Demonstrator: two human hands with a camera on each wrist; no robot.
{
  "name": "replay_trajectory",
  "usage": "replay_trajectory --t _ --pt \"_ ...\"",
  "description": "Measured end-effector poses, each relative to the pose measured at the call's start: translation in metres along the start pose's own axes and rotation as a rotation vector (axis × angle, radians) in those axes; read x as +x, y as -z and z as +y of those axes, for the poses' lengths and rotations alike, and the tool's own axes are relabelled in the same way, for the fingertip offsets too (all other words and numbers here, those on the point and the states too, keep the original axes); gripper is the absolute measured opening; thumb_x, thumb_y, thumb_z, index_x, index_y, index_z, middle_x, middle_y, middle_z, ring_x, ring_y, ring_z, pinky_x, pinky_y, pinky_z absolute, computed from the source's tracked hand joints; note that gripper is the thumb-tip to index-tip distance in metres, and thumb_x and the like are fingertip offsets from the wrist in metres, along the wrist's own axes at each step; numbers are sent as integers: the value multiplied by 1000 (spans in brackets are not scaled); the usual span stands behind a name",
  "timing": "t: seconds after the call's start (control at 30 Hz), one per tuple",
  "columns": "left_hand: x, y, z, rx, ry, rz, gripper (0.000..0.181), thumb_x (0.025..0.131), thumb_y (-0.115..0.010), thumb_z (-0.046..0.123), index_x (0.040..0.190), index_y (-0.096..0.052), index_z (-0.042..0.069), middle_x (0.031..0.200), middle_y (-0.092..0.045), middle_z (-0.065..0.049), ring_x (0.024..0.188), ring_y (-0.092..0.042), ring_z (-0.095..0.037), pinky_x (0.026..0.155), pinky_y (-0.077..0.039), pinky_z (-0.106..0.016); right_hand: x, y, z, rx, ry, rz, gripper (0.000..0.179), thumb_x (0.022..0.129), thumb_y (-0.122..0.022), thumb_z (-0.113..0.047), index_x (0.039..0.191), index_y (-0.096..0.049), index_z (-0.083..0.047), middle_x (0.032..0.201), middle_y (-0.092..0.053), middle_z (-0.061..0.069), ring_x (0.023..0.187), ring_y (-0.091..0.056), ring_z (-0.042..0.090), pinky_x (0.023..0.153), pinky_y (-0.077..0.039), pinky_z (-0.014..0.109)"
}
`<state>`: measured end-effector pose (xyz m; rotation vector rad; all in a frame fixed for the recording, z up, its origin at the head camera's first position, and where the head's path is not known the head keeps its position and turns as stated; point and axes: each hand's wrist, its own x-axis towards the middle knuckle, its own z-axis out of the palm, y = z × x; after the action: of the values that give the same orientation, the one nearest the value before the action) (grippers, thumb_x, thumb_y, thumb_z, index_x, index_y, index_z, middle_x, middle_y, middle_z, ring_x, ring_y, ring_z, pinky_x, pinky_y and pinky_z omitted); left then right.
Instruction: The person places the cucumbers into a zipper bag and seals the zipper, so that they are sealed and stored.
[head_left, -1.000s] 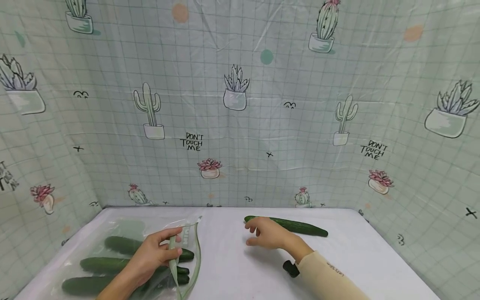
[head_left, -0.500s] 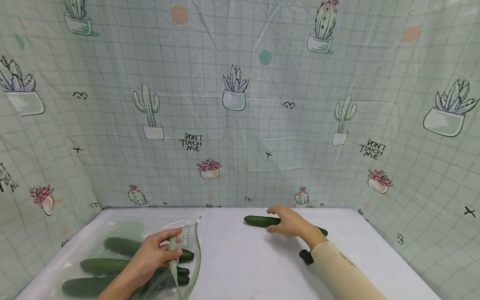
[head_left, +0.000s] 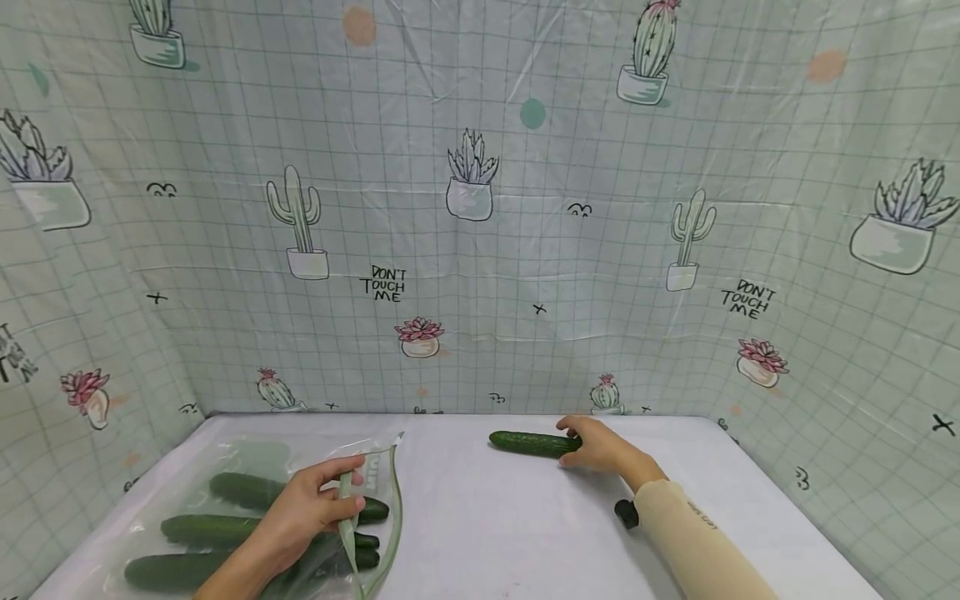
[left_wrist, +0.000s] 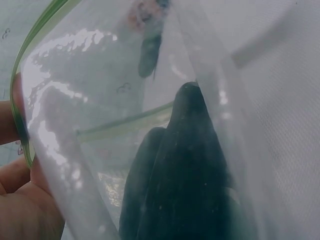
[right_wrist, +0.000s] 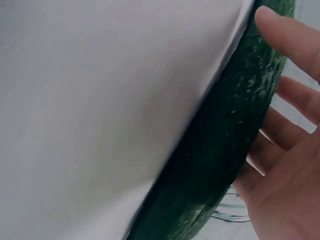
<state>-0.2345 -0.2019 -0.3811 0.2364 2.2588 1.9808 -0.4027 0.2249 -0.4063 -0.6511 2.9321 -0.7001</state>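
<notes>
My left hand (head_left: 311,504) pinches the green-edged mouth of a clear zip bag (head_left: 396,492) between thumb and fingers. Inside the bag lie several dark green cucumbers (head_left: 210,529), their ends pointing to the opening. The left wrist view looks through the plastic at two of these cucumbers (left_wrist: 185,165). At the back right of the table, my right hand (head_left: 600,446) grips a single cucumber (head_left: 528,443), thumb on the near side and fingers on the far side. Its right part is hidden by the hand. Close up, the right wrist view has the thumb (right_wrist: 272,20) on its bumpy skin.
A white cloth covers the table (head_left: 480,533). Behind and at both sides hangs a grid-patterned curtain (head_left: 525,250) printed with cacti. A small black device (head_left: 626,514) sits at the right wrist, by the cream sleeve (head_left: 690,542).
My right hand has moved right and back, from the cucumber's left end to its middle, and its fingers have come round it. The left hand and the bag stay where they were.
</notes>
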Motion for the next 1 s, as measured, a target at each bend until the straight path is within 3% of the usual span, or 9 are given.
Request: replay_trajectory --t 0.2,0.67,1.0 --pt "0 0 -1 -5 -2 -6 72 86 -72 12 144 -33 -7 113 -49 -13 61 -39 -9 58 -46 -32 -1 -3 5 -37 -16 1 49 82 -76 -13 127 -58 -6 113 -61 9 107 -56 27 90 -45 46" --pt "2 -1 -3 -14 5 -12 69 88 -69 9 145 -33 -7 111 -50 -9 60 -36 -9 57 -44 -31 -5 -8 -1 -79 44 17 34 85 -72 -8 117 -63 -4 115 -62 10 113 -55 31 97 -42 48" --pt "2 -2 -3 -22 11 -20 67 88 -67 5 146 -33 -5 110 -50 -8 61 -37 -10 57 -47 -32 -26 -22 -47 -87 175 -46 34 86 -71 -13 119 -62 -6 116 -62 7 113 -55 29 94 -44 47"
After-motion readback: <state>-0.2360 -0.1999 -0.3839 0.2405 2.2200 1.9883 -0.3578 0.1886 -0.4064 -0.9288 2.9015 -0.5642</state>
